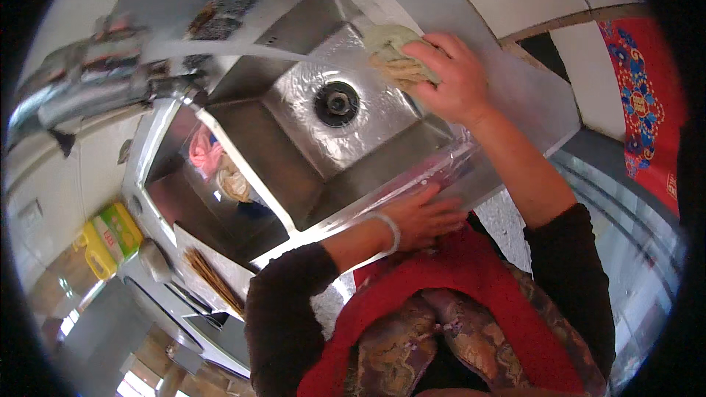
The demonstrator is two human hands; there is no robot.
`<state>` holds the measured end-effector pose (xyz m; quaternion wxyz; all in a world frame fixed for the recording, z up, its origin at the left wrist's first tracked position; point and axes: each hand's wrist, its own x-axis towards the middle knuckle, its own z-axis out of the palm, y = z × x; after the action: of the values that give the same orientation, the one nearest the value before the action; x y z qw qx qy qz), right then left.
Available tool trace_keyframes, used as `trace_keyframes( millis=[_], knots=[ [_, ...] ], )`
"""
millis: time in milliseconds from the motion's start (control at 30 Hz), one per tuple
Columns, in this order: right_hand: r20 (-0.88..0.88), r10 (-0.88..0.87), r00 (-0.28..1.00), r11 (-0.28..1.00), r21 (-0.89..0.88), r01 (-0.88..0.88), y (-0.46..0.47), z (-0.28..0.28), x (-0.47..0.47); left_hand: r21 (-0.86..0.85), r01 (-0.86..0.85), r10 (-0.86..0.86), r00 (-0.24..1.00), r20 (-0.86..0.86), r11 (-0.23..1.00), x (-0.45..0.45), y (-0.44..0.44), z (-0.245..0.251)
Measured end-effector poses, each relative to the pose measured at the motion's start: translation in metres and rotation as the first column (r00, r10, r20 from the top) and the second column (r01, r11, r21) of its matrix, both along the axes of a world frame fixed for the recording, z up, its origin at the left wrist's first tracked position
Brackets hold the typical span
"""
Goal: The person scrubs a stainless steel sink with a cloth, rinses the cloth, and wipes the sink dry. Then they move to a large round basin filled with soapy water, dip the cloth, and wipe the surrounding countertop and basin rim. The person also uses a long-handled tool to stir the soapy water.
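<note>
My right hand (455, 80) is closed on a wet, pale green and tan cloth (400, 55) at the right edge of a stainless steel sink basin (287, 143). Water (248, 51) streams from the faucet (110, 77) at the left across the basin. A round black drain strainer (336, 103) sits in the basin floor. My left hand (427, 220), its fingers spread, is at the near edge of the sink, in front of the red apron (408, 270); it holds nothing visible. A bracelet is on that wrist.
The second basin (182, 204) at the left holds a pink cloth (206, 153) and a beige cloth (233, 178). A bundle of thin sticks (212, 281) lies beside it. A yellow plastic jug (113, 240) stands at far left. Red patterned fabric (642, 105) is at the right.
</note>
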<state>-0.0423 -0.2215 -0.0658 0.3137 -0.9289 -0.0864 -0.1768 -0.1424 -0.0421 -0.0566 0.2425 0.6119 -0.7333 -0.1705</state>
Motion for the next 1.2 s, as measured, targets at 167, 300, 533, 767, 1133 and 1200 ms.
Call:
trace_keyframes(
  millis=[167,300,533,767,1133,1200],
  knots=[
    [-0.030,0.050,0.998,0.999,0.018,-0.050,-0.003,0.012,-0.005,0.383,-0.863,0.618,0.504,0.603,0.330,0.069,0.029,-0.013],
    [-0.147,-0.080,0.986,0.996,-0.060,0.072,-0.020,0.026,-0.063,0.255,-0.960,0.836,0.234,0.496,0.118,0.052,0.149,0.001],
    [-0.202,0.788,0.581,0.566,-0.133,-0.814,0.030,0.001,-0.160,0.000,-0.928,0.905,-0.363,0.222,-0.372,-0.072,0.237,0.019],
    [-0.022,0.911,0.412,0.407,-0.115,-0.906,0.241,-0.004,-0.127,-0.060,-0.899,0.897,-0.437,0.057,-0.434,-0.089,0.218,0.034],
    [-0.224,0.098,0.970,0.919,0.394,-0.002,-0.026,0.065,-0.077,-0.433,-0.880,0.963,-0.256,0.088,-0.195,0.018,0.222,0.130],
    [-0.203,-0.186,0.961,0.940,0.249,0.234,-0.057,0.053,-0.080,-0.564,-0.820,0.967,-0.213,0.140,-0.099,0.058,0.211,0.176]
  ],
)
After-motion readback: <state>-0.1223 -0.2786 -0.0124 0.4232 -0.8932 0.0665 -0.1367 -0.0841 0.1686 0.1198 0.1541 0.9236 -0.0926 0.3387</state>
